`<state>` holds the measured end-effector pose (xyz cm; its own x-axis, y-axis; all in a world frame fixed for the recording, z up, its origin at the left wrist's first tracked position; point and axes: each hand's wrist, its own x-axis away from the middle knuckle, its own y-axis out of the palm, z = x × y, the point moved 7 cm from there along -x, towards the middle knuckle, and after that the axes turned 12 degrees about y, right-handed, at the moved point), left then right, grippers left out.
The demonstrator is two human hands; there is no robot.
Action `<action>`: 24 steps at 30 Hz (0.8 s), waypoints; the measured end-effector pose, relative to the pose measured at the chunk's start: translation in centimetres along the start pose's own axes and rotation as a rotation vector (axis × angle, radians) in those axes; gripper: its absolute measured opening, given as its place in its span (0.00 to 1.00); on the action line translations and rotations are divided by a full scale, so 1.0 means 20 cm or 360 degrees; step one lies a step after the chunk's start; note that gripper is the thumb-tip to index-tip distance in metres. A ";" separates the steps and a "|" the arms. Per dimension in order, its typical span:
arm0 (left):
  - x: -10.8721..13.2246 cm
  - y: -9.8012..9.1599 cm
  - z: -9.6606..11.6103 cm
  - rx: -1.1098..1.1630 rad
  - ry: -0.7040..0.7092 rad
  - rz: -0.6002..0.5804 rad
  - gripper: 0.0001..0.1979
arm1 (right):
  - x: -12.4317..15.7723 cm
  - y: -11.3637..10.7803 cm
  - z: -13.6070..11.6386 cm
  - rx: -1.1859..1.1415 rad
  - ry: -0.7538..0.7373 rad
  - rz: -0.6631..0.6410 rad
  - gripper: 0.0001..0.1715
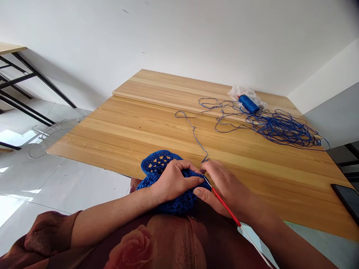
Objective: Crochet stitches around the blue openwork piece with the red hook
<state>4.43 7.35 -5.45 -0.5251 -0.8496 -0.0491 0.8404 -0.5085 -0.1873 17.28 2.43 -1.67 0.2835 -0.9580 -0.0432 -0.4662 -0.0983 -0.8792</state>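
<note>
Blue crocheted fabric (161, 158) with an openwork pattern lies bunched at the near edge of the table. My left hand (175, 179) pinches its upper edge between thumb and fingers. A crochet hook with a red grip (224, 203) has its metal tip at that edge, beside my left fingertips. My right hand (224, 186) is around the hook, thumb on the near side and fingers slightly blurred beyond it; the hook's shaft runs down to the lower right. Blue yarn (198, 141) trails across the table to my right fingers.
On the wooden table (126, 130), a blue yarn spool (249, 104) rests on a crumpled clear plastic bag (238, 90). Loose yarn (286, 129) is tangled to its right. A phone (347, 200) lies at the right edge. Another table (11, 48) stands at the left.
</note>
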 end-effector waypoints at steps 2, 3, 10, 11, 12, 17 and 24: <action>0.00 0.00 0.00 -0.0006 0.0016 -0.0014 0.07 | 0.00 0.01 0.00 -0.0141 -0.0024 -0.0020 0.21; -0.01 0.00 0.00 -0.0018 0.0008 -0.0012 0.07 | 0.00 0.00 -0.01 -0.0147 -0.0058 0.0068 0.24; -0.01 -0.03 0.00 -0.0137 -0.0109 -0.0007 0.12 | 0.11 -0.11 -0.09 0.0402 -0.0276 0.0535 0.08; -0.01 -0.03 0.01 -0.0137 -0.0086 -0.0006 0.12 | 0.11 -0.11 -0.10 0.0434 -0.0282 0.0543 0.09; -0.01 -0.02 0.02 -0.0132 -0.0057 -0.0005 0.11 | 0.12 -0.11 -0.11 0.0438 -0.0284 0.0541 0.10; -0.03 -0.01 0.06 -0.0126 0.0048 -0.0058 0.06 | 0.11 -0.15 -0.08 0.0007 -0.0098 0.0256 0.11; -0.03 0.02 0.06 0.0166 -0.0016 -0.0343 0.08 | 0.03 -0.13 0.14 -0.0858 0.0126 -0.0449 0.20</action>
<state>5.29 7.53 -4.30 -0.6929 -0.7210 -0.0092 0.7187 -0.6895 -0.0899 20.98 2.83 -0.83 0.4042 -0.8903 0.2096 -0.7465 -0.4535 -0.4869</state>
